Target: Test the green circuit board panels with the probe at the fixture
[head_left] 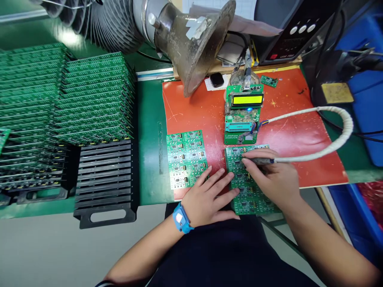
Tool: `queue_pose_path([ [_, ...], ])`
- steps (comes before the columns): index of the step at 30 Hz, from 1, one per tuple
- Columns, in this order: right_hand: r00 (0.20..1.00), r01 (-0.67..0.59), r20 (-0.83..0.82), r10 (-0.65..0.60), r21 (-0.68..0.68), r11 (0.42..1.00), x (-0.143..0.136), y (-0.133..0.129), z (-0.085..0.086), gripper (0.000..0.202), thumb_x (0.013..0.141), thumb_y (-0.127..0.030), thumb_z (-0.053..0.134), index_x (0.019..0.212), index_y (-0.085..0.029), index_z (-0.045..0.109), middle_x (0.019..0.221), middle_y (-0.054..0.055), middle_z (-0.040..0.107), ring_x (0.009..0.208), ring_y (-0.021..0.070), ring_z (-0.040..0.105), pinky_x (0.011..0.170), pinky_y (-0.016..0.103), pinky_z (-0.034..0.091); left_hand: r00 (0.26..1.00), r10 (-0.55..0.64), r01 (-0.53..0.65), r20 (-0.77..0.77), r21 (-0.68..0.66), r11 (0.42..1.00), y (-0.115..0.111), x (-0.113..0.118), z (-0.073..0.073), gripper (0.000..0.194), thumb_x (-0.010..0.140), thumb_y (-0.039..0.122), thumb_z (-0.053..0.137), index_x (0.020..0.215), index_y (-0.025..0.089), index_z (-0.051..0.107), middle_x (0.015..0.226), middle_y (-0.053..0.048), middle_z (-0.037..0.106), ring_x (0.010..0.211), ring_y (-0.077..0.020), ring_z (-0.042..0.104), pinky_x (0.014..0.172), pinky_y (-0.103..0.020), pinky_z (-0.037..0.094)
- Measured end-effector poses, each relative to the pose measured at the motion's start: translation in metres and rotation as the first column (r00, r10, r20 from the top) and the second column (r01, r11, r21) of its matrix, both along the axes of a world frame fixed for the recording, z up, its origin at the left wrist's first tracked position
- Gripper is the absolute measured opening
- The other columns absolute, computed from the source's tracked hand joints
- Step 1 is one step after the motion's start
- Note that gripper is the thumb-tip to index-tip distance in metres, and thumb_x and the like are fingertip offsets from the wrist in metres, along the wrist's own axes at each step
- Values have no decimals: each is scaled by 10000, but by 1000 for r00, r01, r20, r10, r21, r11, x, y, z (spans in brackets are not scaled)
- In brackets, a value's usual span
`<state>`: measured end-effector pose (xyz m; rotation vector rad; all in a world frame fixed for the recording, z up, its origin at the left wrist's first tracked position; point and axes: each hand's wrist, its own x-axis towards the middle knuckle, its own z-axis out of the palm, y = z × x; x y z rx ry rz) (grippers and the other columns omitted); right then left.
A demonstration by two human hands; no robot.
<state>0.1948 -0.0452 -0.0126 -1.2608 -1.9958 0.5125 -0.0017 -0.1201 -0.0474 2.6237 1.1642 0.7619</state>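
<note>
My right hand (275, 175) grips a dark probe (263, 161) on a white wrapped cable (311, 156), its tip at the upper part of a green circuit panel (243, 194). My left hand (208, 197) lies with fingers spread between that panel and a second panel (185, 159) on the left; its fingertips reach the edges of both. Above the right panel stands a programmer board (229, 137) with a lit yellow-green display (247, 100), a blue light and a teal socket (239, 127). The exact contact point of the probe tip is too small to tell.
Racks of upright green panels (92, 95) fill the left, with a black slotted rack (104, 175) in front. A fume hood nozzle (197, 48) hangs over the red mat (194, 107). Behind stand a black device (293, 32) and, at right, blue bins (368, 119).
</note>
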Motion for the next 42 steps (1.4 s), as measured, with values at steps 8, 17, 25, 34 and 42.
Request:
queue_pose_path([
  [8, 999, 32, -8, -32, -1, 1000, -1, -1, -3, 53, 872, -187, 593, 874, -213, 639, 830, 31, 682, 814, 183, 652, 769, 343, 542, 1000, -1, 1, -21, 2, 1000, 0, -1, -1, 621, 822, 673, 526, 1253, 226, 536, 1393, -86, 485, 1357, -262, 366, 1156, -500, 233],
  [17, 996, -20, -85, 18, -25, 999, 0, -1, -1, 55, 886, -188, 583, 897, -198, 636, 851, 49, 670, 851, 190, 642, 792, 345, 529, 1000, 2, -2, -10, 22, 1000, 0, 0, -1, 627, 816, 683, 522, 1242, 224, 549, 1385, -86, 493, 1349, -265, 377, 1152, -498, 242],
  [25, 990, -16, -137, 10, -44, 999, -2, 0, -3, 61, 880, -184, 578, 893, -190, 637, 846, 50, 663, 846, 194, 642, 772, 331, 534, 999, -15, 16, -30, 25, 1000, 1, -1, -1, 619, 821, 667, 531, 1243, 214, 551, 1387, -102, 489, 1331, -258, 407, 1154, -505, 240],
  [34, 983, -27, -183, 8, -100, 995, -2, 1, -6, 48, 885, -186, 583, 907, -205, 622, 874, 36, 655, 874, 176, 625, 802, 318, 513, 1000, 6, -6, -15, 44, 999, 3, 0, 7, 576, 814, 646, 563, 1200, 219, 591, 1364, -99, 513, 1298, -246, 450, 1148, -471, 266],
  [42, 953, -20, -300, -47, -216, 976, -7, -1, -7, 64, 854, -160, 572, 874, -186, 627, 856, 49, 639, 849, 174, 622, 747, 288, 506, 990, -65, 99, -127, 278, 955, 14, -7, -2, 539, 806, 583, 619, 1175, 190, 624, 1265, -144, 585, 1191, -275, 553, 1175, -544, 95],
])
